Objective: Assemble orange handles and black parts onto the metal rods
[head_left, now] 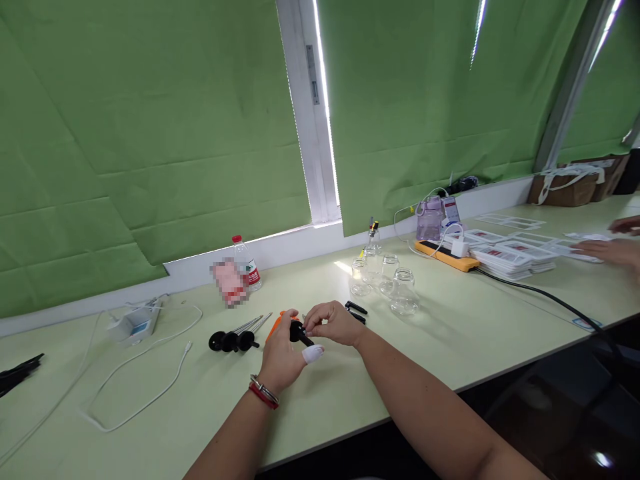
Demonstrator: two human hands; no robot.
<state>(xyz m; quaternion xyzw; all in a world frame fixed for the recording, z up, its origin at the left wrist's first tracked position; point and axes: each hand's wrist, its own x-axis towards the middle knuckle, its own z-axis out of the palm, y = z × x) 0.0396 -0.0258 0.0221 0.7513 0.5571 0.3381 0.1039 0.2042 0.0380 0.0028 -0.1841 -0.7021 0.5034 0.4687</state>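
Note:
A black round cap-like part (297,331) with a short stem is held in my left hand (283,353), whose thumb has a white wrap on it. Pinched fingers of my right hand (330,323) meet the right side of that part; anything small between them is hidden. Something orange (275,325) lies just behind my left fingers, partly covered. To the left rest several black round caps (230,341) with thin metal tubes (255,323) pointing away from me. Beyond my right hand are black slim pieces (356,308) on the table.
Several clear glass jars (404,293) stand behind my right hand. A water bottle (250,267) is at the back. Further right are an orange power strip (445,256), a purple bottle (429,219), stacked white cards (505,260) and another person's hands (610,250). White cables (145,407) lie left.

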